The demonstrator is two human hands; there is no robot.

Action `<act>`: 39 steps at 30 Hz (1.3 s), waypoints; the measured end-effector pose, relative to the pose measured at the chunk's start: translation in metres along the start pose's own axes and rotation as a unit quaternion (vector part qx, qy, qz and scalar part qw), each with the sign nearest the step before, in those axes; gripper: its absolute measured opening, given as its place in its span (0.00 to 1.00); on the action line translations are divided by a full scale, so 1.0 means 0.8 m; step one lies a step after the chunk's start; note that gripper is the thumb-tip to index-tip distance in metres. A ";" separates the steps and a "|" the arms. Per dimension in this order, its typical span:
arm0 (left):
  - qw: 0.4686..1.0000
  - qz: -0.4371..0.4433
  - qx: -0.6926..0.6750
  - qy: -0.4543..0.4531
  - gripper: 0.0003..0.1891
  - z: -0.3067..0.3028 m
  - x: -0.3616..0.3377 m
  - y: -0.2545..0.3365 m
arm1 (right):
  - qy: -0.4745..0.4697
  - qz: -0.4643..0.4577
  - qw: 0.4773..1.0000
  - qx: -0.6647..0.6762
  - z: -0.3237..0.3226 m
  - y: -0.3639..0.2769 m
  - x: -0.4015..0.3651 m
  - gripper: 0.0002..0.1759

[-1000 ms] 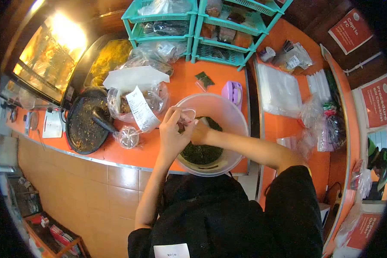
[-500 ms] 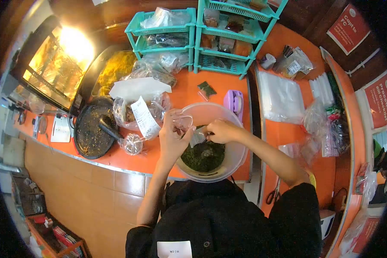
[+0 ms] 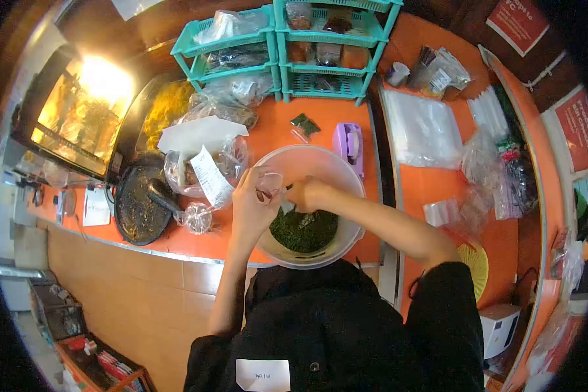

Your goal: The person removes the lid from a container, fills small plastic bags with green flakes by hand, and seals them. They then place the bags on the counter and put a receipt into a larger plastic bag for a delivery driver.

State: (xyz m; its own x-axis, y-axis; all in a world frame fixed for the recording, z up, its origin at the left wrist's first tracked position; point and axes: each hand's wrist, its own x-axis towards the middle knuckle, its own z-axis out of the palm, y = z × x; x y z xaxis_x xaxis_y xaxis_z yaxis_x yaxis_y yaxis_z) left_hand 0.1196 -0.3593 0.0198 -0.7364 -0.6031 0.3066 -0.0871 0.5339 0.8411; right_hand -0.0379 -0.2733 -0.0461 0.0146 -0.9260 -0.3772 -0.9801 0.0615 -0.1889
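Note:
A translucent round tub [image 3: 354, 225] stands at the counter's front edge, its lower part covered with finely chopped dark green herb [image 3: 304, 234]. My left hand [image 3: 251, 199] is at the tub's left rim, fingers closed on a small clear plastic bag [image 3: 271, 182] whose open mouth faces up. Reaching over the tub from the right, my right hand [image 3: 308, 195] has its fingers curled together near the bag. A pale, shiny piece shows below its fingertips; what the hand grips is hidden. Beyond the tub lies a small packet of green herb [image 3: 304, 123], beside a purple tape dispenser [image 3: 349, 147].
A black pan [image 3: 144, 202], a bagged item with a receipt [image 3: 210, 178] and a lit display case [image 3: 78, 117] stand left. Teal racks [image 3: 326, 81] rise behind. On the right counter lie clear bags [image 3: 421, 127] and a yellow fan [image 3: 475, 271].
My right hand has shifted slightly left and lower, closer to the left hand and the bag. The whole view has moved a little, uncovering more of the yellow fan.

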 end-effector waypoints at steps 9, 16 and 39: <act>0.998 0.038 0.025 0.038 0.22 0.008 -0.010 -0.010 | -0.161 -0.103 0.982 0.004 0.047 -0.025 0.034 0.12; 0.999 0.012 0.012 0.036 0.25 0.002 -0.010 -0.008 | -0.040 -0.047 0.976 0.210 -0.028 0.019 -0.031 0.14; 0.989 -0.076 0.087 -0.091 0.27 0.029 -0.029 -0.004 | 0.338 0.125 0.926 -0.112 -0.152 -0.089 -0.180 0.11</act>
State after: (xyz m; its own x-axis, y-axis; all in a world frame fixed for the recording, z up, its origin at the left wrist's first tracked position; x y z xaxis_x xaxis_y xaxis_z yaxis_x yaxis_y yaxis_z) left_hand 0.1213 -0.3329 -0.0006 -0.8123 -0.5771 0.0837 -0.3096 0.5484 0.7768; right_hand 0.0060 -0.1898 0.1316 -0.2716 -0.9192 0.2851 -0.9537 0.2969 0.0486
